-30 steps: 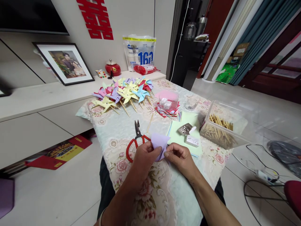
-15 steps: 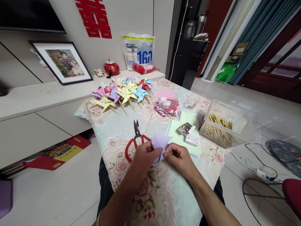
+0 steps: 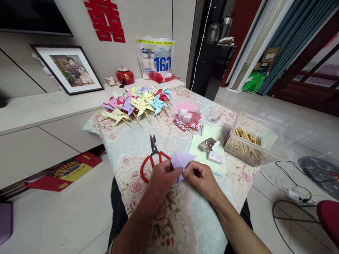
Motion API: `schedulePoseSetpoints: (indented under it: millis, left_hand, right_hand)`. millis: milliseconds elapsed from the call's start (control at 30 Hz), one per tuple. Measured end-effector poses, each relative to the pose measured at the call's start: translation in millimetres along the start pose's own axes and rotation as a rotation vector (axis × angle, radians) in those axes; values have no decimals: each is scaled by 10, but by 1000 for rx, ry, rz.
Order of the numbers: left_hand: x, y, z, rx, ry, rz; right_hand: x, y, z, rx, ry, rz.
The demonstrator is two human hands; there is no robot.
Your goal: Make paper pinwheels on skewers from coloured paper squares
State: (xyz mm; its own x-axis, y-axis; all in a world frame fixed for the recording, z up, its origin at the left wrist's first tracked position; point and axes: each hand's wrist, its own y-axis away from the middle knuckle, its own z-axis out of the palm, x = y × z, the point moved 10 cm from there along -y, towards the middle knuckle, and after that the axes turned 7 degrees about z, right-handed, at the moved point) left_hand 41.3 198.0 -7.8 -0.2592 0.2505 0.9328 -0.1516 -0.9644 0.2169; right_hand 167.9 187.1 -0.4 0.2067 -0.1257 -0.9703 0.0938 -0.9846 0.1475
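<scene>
Both my hands pinch a folded piece of lilac paper (image 3: 180,161) just above the flowered tablecloth (image 3: 137,141). My left hand (image 3: 161,180) grips its lower left part with thumb on top. My right hand (image 3: 202,178) holds the right lower edge between thumb and forefinger. Red-handled scissors (image 3: 152,157) lie shut on the cloth just left of my left hand. A thin wooden stick (image 3: 167,137) lies beyond them.
A heap of finished paper pinwheels (image 3: 137,104) lies at the far end. Coloured paper sheets (image 3: 205,141) carry a pin box (image 3: 215,157). A clear tub of sticks (image 3: 247,144) stands right. A round tub (image 3: 189,112) sits on paper squares. Cables (image 3: 293,190) trail on the floor.
The lilac paper has turned slightly between my fingers, its upper corner now pointing more to the right. My hands stay in the same place.
</scene>
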Motion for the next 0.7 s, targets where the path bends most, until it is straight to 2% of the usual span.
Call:
schedulePoseSetpoints:
  millis: [533, 600, 700]
  left_hand:
    - [-1, 16, -76, 78, -71, -1]
    - [22, 24, -99, 92, -83, -8]
    - [32, 29, -122, 74, -57, -57]
  right_hand:
    - [-31, 17, -27, 24, -13, -10]
    - [-49, 36, -111, 86, -64, -41]
    - [-86, 117, -396, 317, -183, -150]
